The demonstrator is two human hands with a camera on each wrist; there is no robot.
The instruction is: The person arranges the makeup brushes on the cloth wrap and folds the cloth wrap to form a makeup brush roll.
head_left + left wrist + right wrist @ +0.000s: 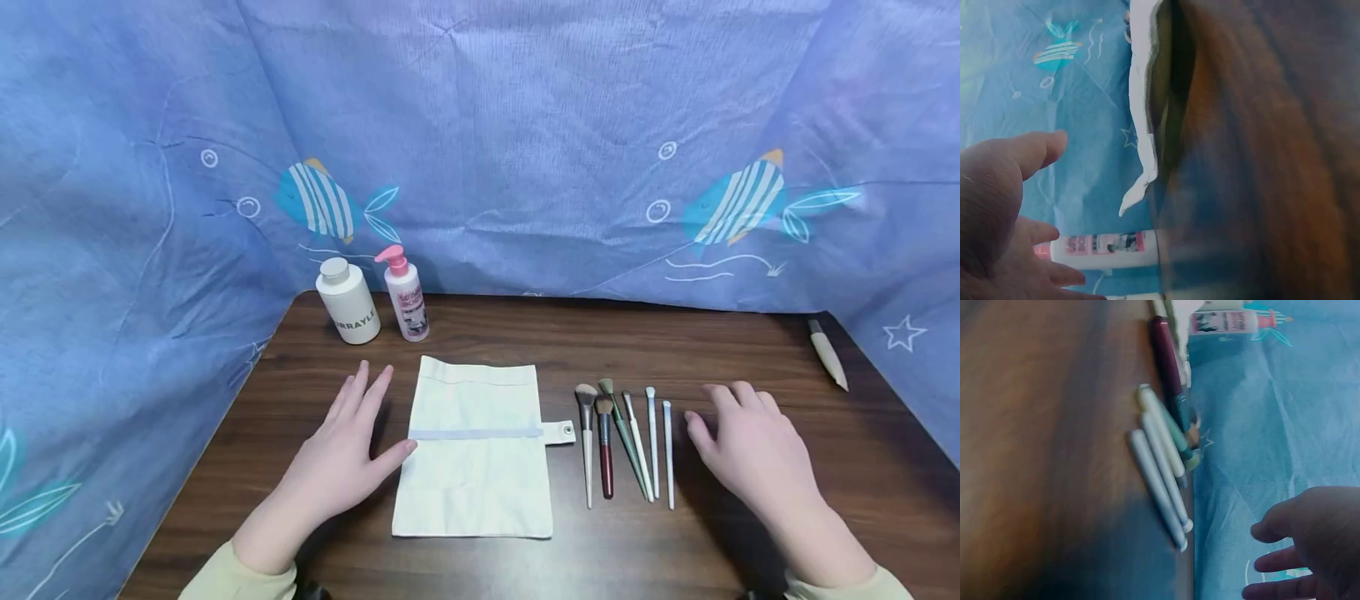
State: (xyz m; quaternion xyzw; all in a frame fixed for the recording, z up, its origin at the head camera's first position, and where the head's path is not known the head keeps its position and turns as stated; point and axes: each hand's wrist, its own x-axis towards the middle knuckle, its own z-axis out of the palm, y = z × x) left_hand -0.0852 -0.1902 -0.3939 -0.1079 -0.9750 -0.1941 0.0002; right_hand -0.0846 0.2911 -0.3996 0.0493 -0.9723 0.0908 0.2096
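A cream fabric brush roll (472, 492) lies unfolded on the table, a grey-blue band across its middle and a snap tab (558, 432) at its right side. To its right, several makeup brushes lie in a row, among them a red-handled brush (606, 458), a green-handled brush (628, 440) and a pale slim brush (668, 454). My left hand (337, 467) is at the roll's left edge with fingers extended, holding nothing; whether the thumb touches the cloth I cannot tell. Right of the brushes, my right hand (761, 454) is empty, its fingers loosely bent.
At the back left stand a white bottle (348, 302) with a grey cap and a pink-topped pump bottle (407, 296). A beige pointed object (828, 356) lies near the table's right edge. Blue fish-print fabric (487, 150) hangs behind the dark wooden table (480, 575).
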